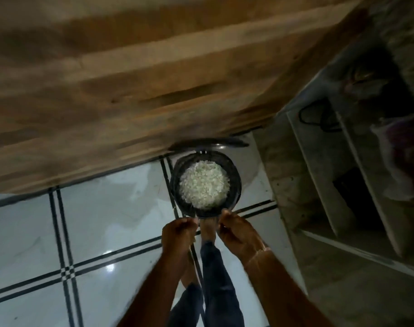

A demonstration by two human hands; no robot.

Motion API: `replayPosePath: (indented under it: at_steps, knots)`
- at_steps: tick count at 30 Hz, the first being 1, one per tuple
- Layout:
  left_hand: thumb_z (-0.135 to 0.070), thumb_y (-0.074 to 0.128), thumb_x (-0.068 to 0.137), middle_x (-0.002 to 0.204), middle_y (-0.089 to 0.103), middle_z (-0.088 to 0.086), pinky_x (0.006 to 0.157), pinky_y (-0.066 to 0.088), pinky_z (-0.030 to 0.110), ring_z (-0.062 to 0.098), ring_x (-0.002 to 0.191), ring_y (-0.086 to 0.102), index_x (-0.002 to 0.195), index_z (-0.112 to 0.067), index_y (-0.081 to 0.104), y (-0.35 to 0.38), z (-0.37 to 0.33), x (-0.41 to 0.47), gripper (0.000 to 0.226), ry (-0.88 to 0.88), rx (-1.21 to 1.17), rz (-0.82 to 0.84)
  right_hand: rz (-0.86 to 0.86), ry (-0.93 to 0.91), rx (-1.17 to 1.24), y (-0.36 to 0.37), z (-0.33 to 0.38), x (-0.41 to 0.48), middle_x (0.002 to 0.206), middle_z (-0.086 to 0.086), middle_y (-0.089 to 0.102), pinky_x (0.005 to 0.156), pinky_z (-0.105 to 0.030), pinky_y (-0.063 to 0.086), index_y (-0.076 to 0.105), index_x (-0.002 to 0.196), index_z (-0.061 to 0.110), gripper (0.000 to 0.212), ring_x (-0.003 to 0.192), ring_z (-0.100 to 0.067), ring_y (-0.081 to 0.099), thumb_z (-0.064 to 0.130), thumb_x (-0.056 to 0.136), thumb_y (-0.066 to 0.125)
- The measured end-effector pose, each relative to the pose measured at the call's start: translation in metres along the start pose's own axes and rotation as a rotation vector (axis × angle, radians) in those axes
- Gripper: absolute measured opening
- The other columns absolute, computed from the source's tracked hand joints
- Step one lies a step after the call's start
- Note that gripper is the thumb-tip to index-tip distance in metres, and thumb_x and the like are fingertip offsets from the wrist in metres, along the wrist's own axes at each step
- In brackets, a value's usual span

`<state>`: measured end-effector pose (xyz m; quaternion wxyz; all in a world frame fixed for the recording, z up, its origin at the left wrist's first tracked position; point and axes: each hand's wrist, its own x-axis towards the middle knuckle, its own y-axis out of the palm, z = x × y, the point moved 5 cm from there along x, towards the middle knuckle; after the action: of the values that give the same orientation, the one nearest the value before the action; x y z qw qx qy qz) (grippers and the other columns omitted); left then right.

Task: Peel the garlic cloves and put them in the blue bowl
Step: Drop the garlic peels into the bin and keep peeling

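Both hands reach down over the tiled floor (111, 208). The left hand (177, 234) and right hand (236, 234) have curled fingers at the near rim of a dark round bowl (234, 175) heaped with pale garlic pieces (204, 184); blur hides whether they actually grasp it. A wooden table edge (130, 79) looms above.

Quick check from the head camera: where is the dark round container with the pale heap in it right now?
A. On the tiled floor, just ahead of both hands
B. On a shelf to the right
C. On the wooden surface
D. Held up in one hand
A. The container sits on the tiled floor by the wooden edge, with the left hand and right hand at its near rim.
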<state>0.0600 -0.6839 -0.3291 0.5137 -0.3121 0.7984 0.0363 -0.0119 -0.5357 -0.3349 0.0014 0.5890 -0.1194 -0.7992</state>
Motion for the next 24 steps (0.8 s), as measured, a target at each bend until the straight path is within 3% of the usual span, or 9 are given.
replayPosePath:
  at_steps: [4,8,10,12,14,17,20,22,24]
  knots:
    - [-0.012,0.071,0.095,0.062,0.057,0.005,0.044,0.038,0.023,0.017,0.050,0.049,0.084,-0.007,0.069,0.057,0.018,0.108,0.013,-0.129,-0.107,0.024,-0.055,0.012,-0.030,-0.002,-0.003,0.108,0.072,-0.002,0.064,0.067,-0.024,0.058,0.060,0.084,0.010,0.025,0.064,-0.011,0.064,-0.005,0.102,0.052]
    - [-0.002,0.069,0.096,0.091,0.070,0.019,0.056,0.054,0.025,0.017,0.059,0.065,0.086,-0.004,0.067,0.093,0.035,0.169,0.011,-0.213,-0.308,0.005,0.009,0.057,-0.069,0.003,0.001,0.159,0.109,-0.008,0.062,0.121,-0.047,0.035,0.059,0.116,0.009,0.026,0.112,-0.029,0.061,0.010,0.112,0.034]
    - [0.001,0.070,0.095,0.106,0.072,0.024,0.059,0.060,0.033,0.024,0.068,0.068,0.098,-0.001,0.069,0.100,0.040,0.181,0.004,-0.250,-0.383,-0.025,0.001,0.084,-0.145,0.000,0.002,0.174,0.136,-0.004,0.058,0.117,-0.044,0.037,0.052,0.140,0.008,0.039,0.136,-0.027,0.052,0.027,0.114,0.030]
    - [0.006,0.074,0.089,0.108,0.071,0.025,0.045,0.056,0.026,0.023,0.066,0.065,0.111,0.001,0.068,0.102,0.041,0.188,0.023,-0.261,-0.405,-0.051,-0.061,0.042,-0.161,-0.003,0.002,0.187,0.144,-0.007,0.060,0.098,-0.037,0.047,0.057,0.142,0.008,0.046,0.131,-0.027,0.056,0.037,0.112,0.040]
    - [-0.006,0.083,0.085,0.109,0.073,0.015,0.050,0.055,0.024,0.025,0.075,0.068,0.113,-0.006,0.068,0.102,0.037,0.191,0.032,-0.190,-0.362,-0.066,-0.138,0.027,-0.174,0.000,0.003,0.190,0.131,-0.003,0.067,0.082,-0.033,0.045,0.069,0.128,0.011,0.036,0.116,-0.023,0.058,0.037,0.106,0.057]
    - [-0.028,0.088,0.083,0.099,0.074,0.005,0.088,0.059,0.043,0.027,0.091,0.069,0.097,-0.018,0.068,0.103,0.031,0.196,0.027,-0.139,-0.319,-0.065,-0.200,-0.008,-0.277,0.006,0.006,0.196,0.121,-0.003,0.068,0.084,-0.036,0.047,0.069,0.106,0.016,0.035,0.110,-0.025,0.061,0.050,0.095,0.069]
    - [-0.026,0.075,0.096,0.094,0.075,0.008,0.078,0.051,0.035,0.022,0.082,0.065,0.093,-0.012,0.073,0.107,0.021,0.194,0.014,-0.139,-0.307,-0.026,-0.251,-0.004,-0.364,0.013,0.012,0.196,0.115,-0.005,0.070,0.091,-0.040,0.047,0.068,0.087,0.019,0.043,0.104,-0.027,0.061,0.061,0.095,0.063]
    - [-0.009,0.068,0.099,0.111,0.075,0.012,0.073,0.048,0.029,0.022,0.089,0.065,0.115,-0.006,0.073,0.108,0.018,0.195,0.017,-0.138,-0.297,-0.027,-0.238,0.019,-0.336,0.012,0.012,0.197,0.130,-0.009,0.068,0.093,-0.038,0.045,0.074,0.099,0.020,0.021,0.114,-0.028,0.061,0.036,0.104,0.061]
    - [0.001,0.070,0.094,0.116,0.072,0.012,0.073,0.050,0.031,0.025,0.093,0.065,0.121,-0.009,0.069,0.108,0.017,0.196,0.029,-0.127,-0.291,-0.046,-0.190,0.006,-0.304,0.013,0.016,0.196,0.145,-0.012,0.059,0.088,-0.027,0.048,0.067,0.131,0.009,0.028,0.132,-0.030,0.056,0.010,0.108,0.051]
